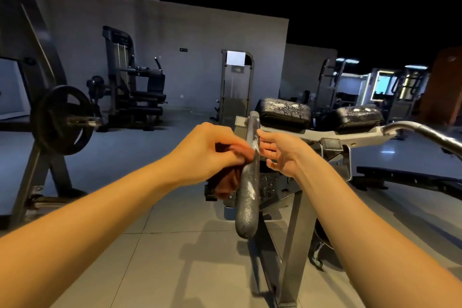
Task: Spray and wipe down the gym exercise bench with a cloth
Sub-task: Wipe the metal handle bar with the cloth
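Most of cloth hidden under L hand & behind grip bar. 2nd bar cut off at R edge, weight rack at L edge. Text on wall sign too small to read.

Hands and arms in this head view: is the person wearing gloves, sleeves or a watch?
No gloves on the left hand or right hand. The left forearm and right forearm are bare as far as the picture reaches, so no sleeve is in view. No watch, ring, band or marking shows.
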